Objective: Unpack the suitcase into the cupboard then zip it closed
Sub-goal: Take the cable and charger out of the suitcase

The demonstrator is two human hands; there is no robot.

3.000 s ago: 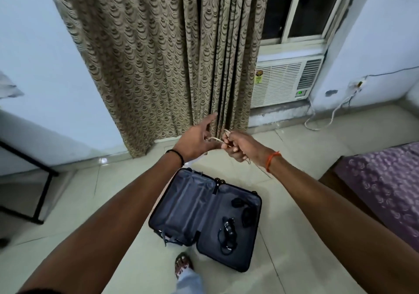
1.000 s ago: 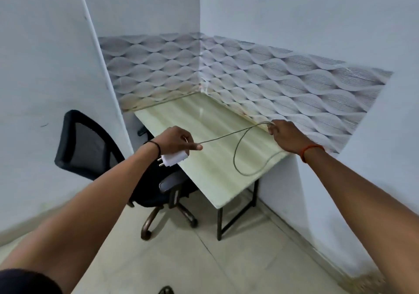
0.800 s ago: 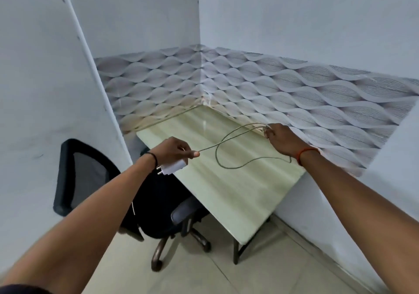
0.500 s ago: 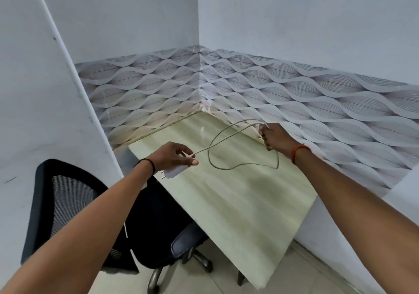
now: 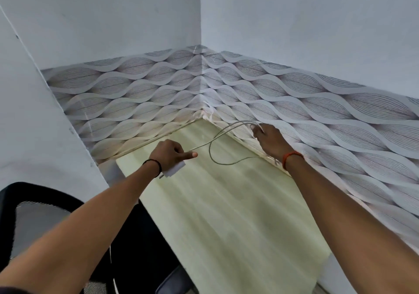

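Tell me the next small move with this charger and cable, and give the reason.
Probably lower both hands and lay it on the desk. The left hand grips the white charger, the right hand pinches the cable, whose loop hangs just above the bare desktop.

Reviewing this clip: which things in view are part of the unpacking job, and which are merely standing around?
Part of the job:
- white charger plug, gripped by the left hand
- its cable, looped over the desk, far end pinched by the right hand

Standing around:
- pale wooden desk
- black mesh chair
- patterned wall strip
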